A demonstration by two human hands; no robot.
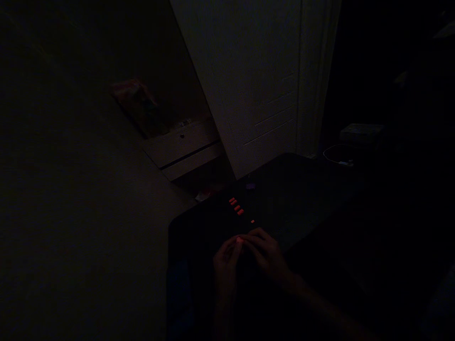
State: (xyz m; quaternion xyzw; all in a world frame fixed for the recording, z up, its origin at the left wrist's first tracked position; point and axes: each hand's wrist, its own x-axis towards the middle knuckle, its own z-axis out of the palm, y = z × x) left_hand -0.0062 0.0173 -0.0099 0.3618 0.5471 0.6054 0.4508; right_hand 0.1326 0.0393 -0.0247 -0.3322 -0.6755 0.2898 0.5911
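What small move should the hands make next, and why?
I'd probably turn the small red piece slightly toward the camera: the left hand and right hand meet around it, and in this dim light its shape is hard to tell.

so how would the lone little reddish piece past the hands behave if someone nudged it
The reddish piece looks blocky, so it would probably slide rather than roll. Being so small beside the right hand, it is likely light and easily knocked.
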